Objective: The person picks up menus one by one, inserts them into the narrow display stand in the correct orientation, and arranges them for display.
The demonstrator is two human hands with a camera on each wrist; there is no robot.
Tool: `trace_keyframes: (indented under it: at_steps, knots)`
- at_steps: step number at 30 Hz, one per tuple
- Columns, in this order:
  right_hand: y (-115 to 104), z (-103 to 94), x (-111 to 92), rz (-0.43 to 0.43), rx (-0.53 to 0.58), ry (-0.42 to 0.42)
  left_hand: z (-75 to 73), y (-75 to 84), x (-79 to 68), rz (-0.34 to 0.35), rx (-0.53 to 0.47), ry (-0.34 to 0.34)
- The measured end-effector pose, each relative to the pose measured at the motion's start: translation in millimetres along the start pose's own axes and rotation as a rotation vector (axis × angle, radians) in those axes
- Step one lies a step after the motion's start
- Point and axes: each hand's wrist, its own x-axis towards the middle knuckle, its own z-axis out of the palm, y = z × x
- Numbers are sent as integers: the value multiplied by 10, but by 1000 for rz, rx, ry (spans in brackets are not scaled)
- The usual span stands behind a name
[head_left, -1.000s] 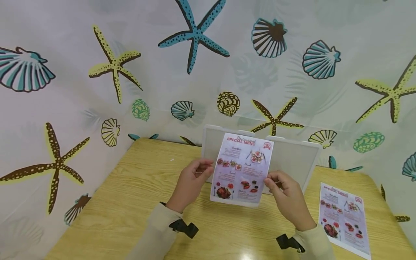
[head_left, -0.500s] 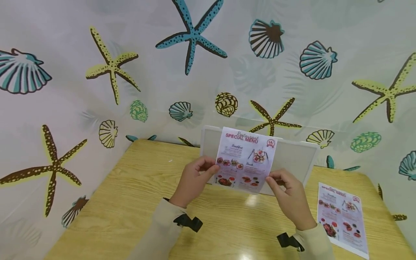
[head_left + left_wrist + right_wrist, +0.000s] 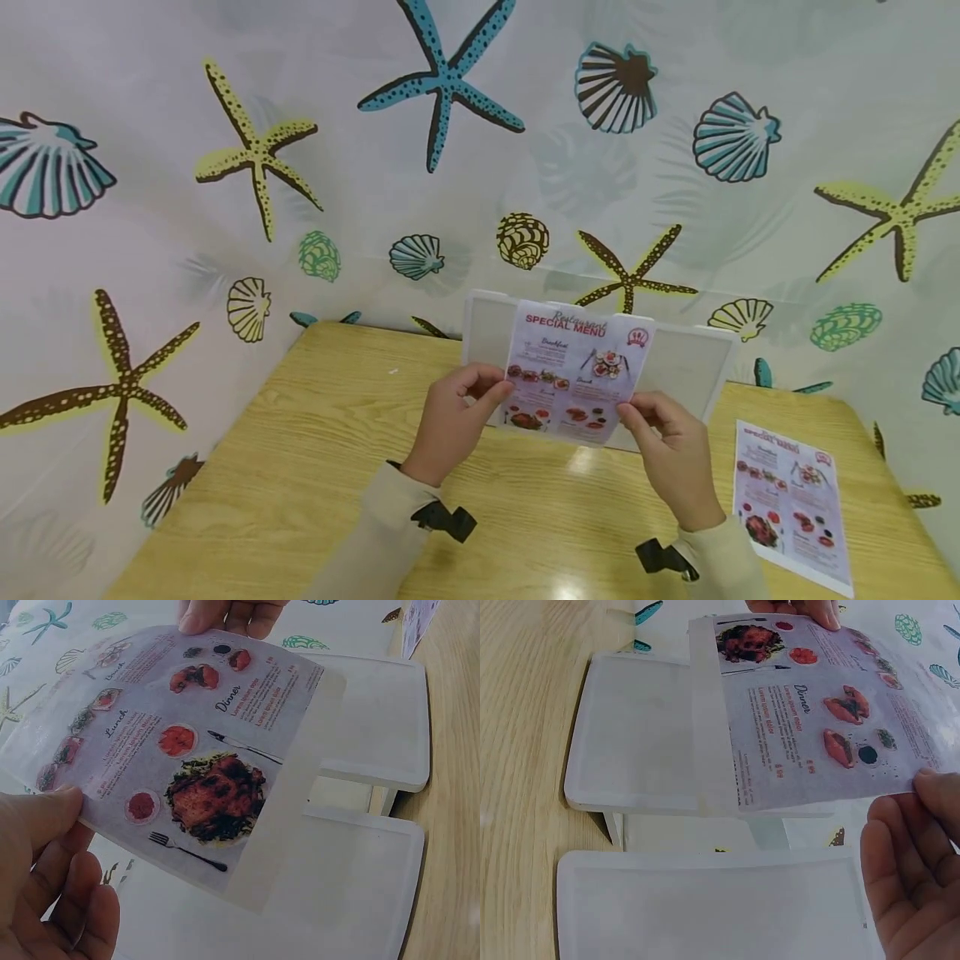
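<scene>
A printed restaurant menu sheet (image 3: 573, 375) hangs between both hands, tilted, in front of a white two-panel stand (image 3: 678, 362). My left hand (image 3: 459, 421) pinches its left edge, thumb on the printed face. At the right edge, the thumb and fingers of my right hand (image 3: 667, 450) pinch the paper. Seen from the left wrist, the sheet (image 3: 202, 772) bows slightly and its lower white margin overlaps the panels (image 3: 360, 870). In the right wrist view the sheet (image 3: 810, 712) covers part of one panel (image 3: 637, 735); whether they touch I cannot tell.
A second menu sheet (image 3: 791, 500) lies flat on the wooden table (image 3: 300, 483) at the right. Behind the table hangs a cloth (image 3: 360, 192) printed with starfish and shells. A small white scrap (image 3: 393, 371) lies left of the stand.
The menu sheet has risen and tipped back toward the stand, then shifted slightly right. Both hands kept hold of it, the left hand moving a little to the right.
</scene>
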Motion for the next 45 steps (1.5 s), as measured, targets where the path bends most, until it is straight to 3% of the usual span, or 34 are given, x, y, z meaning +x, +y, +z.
trace_keyframes:
  at_steps: [10, 20, 35, 45]
  knots:
    - [-12, 17, 6, -30, 3, 19, 37, -40, 0, 14, 36, 62]
    - [-18, -17, 3, 38, 104, 34, 82, -24, -20, -18, 40, 31]
    - [53, -35, 16, 44, 71, 65, 85, -45, -12, 2, 58, -3]
    - [38, -33, 16, 96, 140, 50, 111, -59, -17, 32, 65, 32]
